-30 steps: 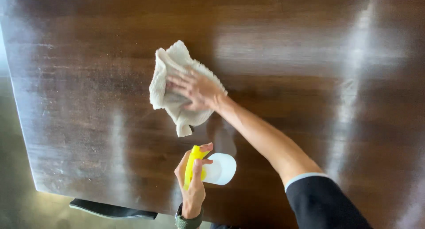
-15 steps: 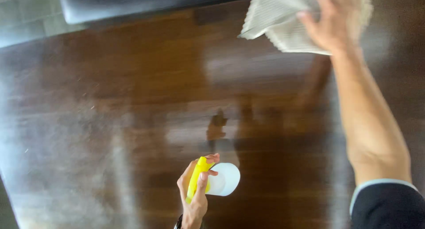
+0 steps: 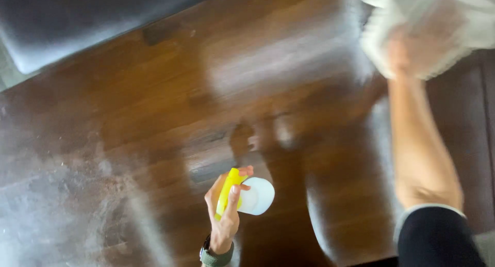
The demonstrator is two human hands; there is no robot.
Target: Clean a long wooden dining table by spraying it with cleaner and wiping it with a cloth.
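Two hands over a brown wooden desk [image 3: 154,107].
The left hand [image 3: 224,215] has its fingers wrapped around a spray bottle [image 3: 247,196] above the near edge; the right hand [image 3: 412,45], blurred, presses a white cloth [image 3: 464,24] at the far right, finger state unclear.

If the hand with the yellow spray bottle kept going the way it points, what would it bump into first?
The left hand points up the wooden table. Past its spray bottle the way looks free until the dark chair seat beyond the far edge, though depth is unclear.
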